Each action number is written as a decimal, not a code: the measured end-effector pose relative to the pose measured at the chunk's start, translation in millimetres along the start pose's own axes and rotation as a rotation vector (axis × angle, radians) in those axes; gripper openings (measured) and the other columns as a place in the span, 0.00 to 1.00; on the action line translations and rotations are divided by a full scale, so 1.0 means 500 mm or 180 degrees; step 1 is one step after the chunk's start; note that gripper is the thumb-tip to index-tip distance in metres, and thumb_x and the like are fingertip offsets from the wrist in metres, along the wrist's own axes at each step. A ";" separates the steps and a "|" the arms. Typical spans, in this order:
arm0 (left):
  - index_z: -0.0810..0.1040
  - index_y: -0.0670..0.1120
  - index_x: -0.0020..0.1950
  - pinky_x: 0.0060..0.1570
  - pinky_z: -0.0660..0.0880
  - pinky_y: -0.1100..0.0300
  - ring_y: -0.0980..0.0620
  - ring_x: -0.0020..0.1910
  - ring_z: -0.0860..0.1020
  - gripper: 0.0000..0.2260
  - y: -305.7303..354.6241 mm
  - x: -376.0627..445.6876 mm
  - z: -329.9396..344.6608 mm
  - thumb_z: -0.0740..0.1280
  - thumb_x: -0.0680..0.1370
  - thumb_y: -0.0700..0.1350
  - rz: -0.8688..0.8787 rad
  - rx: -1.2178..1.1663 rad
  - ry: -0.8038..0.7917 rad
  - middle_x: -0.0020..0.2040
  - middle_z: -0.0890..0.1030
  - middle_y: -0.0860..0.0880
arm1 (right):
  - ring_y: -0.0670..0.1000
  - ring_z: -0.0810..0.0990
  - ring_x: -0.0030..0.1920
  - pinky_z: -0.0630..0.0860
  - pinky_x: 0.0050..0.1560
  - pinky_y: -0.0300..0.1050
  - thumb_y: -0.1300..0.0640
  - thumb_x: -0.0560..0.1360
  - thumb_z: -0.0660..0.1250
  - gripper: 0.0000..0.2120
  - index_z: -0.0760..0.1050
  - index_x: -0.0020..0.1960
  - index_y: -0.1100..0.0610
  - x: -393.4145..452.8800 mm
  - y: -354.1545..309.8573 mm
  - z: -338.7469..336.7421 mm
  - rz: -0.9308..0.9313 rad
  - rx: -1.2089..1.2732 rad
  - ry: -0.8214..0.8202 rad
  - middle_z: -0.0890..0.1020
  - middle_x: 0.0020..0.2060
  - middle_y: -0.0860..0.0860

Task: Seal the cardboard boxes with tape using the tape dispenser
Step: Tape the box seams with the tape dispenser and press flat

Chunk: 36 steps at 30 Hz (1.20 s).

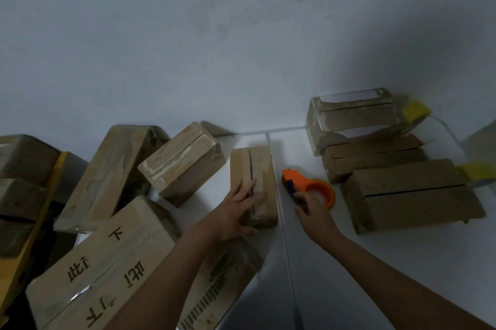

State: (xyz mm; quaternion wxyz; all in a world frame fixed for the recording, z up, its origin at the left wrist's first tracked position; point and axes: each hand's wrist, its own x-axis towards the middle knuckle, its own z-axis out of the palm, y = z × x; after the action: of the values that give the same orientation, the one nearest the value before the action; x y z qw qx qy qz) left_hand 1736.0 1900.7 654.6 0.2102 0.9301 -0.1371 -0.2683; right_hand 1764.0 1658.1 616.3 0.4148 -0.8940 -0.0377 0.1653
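I'm pressing my left hand (239, 211) flat on the small box (253, 184), fingers (248, 190) spread fairly straight over its near end and lying across the open seam. That seam is running lengthwise, away from me toward the wall, so the box's long axis is pointing straight out from my body.

The tape dispenser (308, 188) is sitting on the white table (349, 262) just to the rt of the small box, orange body w/ the roll on its rt side. My right hand (311, 211) is on its near end, fingers curling round what looks like the blue handle part. It's dim there, so I'm only fairly sure the grip is closed.

The rt hand is the one nearer the dispenser, the left is nearer the box, so each is already on its own job. Judging from this, the coming move is going to turn on carrying the dispenser a short way left onto the small box and drawing it along the seam, w/ the left hand keeping the flaps down.

Rt of the small box, beyond the dispenser, three more boxes (408, 192) are waiting w/ slits showing. Left of it, a heap of taped boxes (112, 176) is piling up.
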 end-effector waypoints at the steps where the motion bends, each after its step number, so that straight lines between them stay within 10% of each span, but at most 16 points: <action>1: 0.51 0.62 0.79 0.76 0.45 0.47 0.48 0.78 0.34 0.39 -0.002 0.001 0.002 0.71 0.76 0.52 0.0010 0.0126 0.0014 0.80 0.37 0.56 | 0.47 0.74 0.53 0.71 0.52 0.40 0.62 0.78 0.64 0.14 0.73 0.63 0.57 0.004 0.008 -0.006 0.0064 -0.0040 0.0059 0.76 0.55 0.51; 8: 0.57 0.55 0.79 0.77 0.54 0.51 0.49 0.80 0.46 0.31 -0.003 0.047 -0.010 0.65 0.80 0.37 0.0002 0.0129 0.0802 0.80 0.50 0.54 | 0.54 0.76 0.45 0.73 0.43 0.47 0.59 0.80 0.59 0.05 0.72 0.53 0.60 0.056 0.056 -0.031 0.0479 -0.0028 0.0408 0.77 0.49 0.58; 14: 0.58 0.56 0.78 0.76 0.57 0.54 0.50 0.80 0.48 0.28 -0.008 0.071 0.002 0.65 0.81 0.42 0.0010 0.0025 0.1037 0.80 0.53 0.54 | 0.53 0.76 0.44 0.69 0.41 0.45 0.54 0.77 0.67 0.09 0.69 0.46 0.57 0.091 0.053 -0.021 0.0659 -0.0425 -0.0356 0.74 0.43 0.55; 20: 0.53 0.61 0.75 0.77 0.54 0.54 0.51 0.80 0.46 0.30 -0.021 0.072 0.017 0.65 0.81 0.43 0.0024 0.0112 0.1128 0.79 0.51 0.57 | 0.52 0.73 0.61 0.72 0.62 0.51 0.59 0.78 0.63 0.14 0.69 0.63 0.54 0.101 0.051 -0.004 0.0406 -0.0454 -0.0441 0.73 0.59 0.50; 24: 0.59 0.57 0.77 0.74 0.54 0.57 0.52 0.78 0.46 0.28 -0.017 0.072 0.016 0.65 0.81 0.41 0.0116 -0.0090 0.1276 0.78 0.52 0.56 | 0.51 0.75 0.46 0.73 0.44 0.48 0.59 0.81 0.57 0.05 0.64 0.47 0.53 0.087 0.054 -0.037 0.0462 -0.0913 -0.0184 0.76 0.47 0.54; 29: 0.57 0.55 0.79 0.76 0.55 0.49 0.50 0.79 0.52 0.27 0.022 0.073 -0.007 0.63 0.82 0.47 -0.0177 0.0147 0.1157 0.80 0.51 0.54 | 0.51 0.77 0.44 0.69 0.41 0.43 0.60 0.82 0.56 0.09 0.73 0.58 0.60 0.033 0.050 -0.119 0.0161 -0.0168 0.0206 0.79 0.47 0.55; 33: 0.71 0.56 0.71 0.63 0.71 0.58 0.57 0.64 0.73 0.17 0.104 0.068 -0.029 0.63 0.82 0.47 -0.0333 -0.1403 0.1830 0.70 0.72 0.53 | 0.54 0.79 0.44 0.75 0.44 0.49 0.60 0.83 0.55 0.11 0.74 0.57 0.61 -0.015 0.036 -0.159 0.0230 0.0047 0.0346 0.81 0.46 0.56; 36: 0.78 0.51 0.63 0.62 0.75 0.54 0.53 0.57 0.78 0.11 0.167 0.083 -0.042 0.63 0.83 0.48 -0.1073 -0.3456 0.1061 0.60 0.80 0.49 | 0.56 0.79 0.40 0.73 0.39 0.46 0.57 0.83 0.55 0.12 0.76 0.51 0.62 -0.042 0.016 -0.176 0.0106 0.0065 0.0404 0.80 0.40 0.57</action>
State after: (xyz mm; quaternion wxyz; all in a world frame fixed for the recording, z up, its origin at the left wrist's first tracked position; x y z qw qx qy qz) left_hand 1769.6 1819.1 691.3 0.6292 0.7280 0.2042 -0.1800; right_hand 1772.3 1584.2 668.7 0.4227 -0.8989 0.0053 0.1155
